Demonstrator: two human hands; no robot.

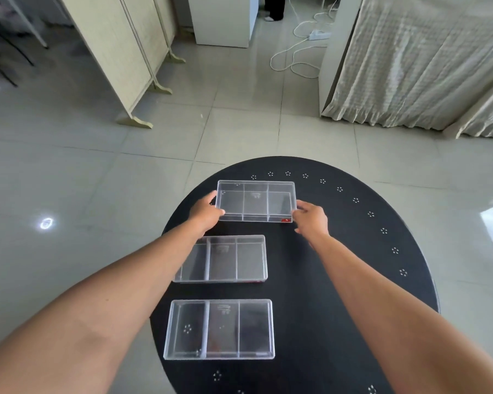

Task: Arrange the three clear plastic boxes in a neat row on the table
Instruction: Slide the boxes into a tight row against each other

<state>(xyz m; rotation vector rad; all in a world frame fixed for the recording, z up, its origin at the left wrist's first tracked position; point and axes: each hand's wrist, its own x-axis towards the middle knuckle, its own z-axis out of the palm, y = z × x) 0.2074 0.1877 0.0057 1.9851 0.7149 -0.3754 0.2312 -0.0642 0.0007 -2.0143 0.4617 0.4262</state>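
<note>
Three clear plastic boxes with inner dividers lie on a round black table point(339, 280), one behind another. The far box point(256, 201) is held at both short ends: my left hand point(206, 213) grips its left end and my right hand point(310, 218) its right end. It looks slightly raised or tilted toward me. The middle box point(222, 258) lies flat, its left end partly hidden by my left forearm. The near box point(219, 329) lies flat close to me, touched by neither hand.
The table's right half is bare black surface with a ring of small white flower marks point(384, 230). Beyond it is tiled floor, a folding screen point(126, 66) at the left, a draped cloth point(424, 66) at the right and a white cable point(293, 61).
</note>
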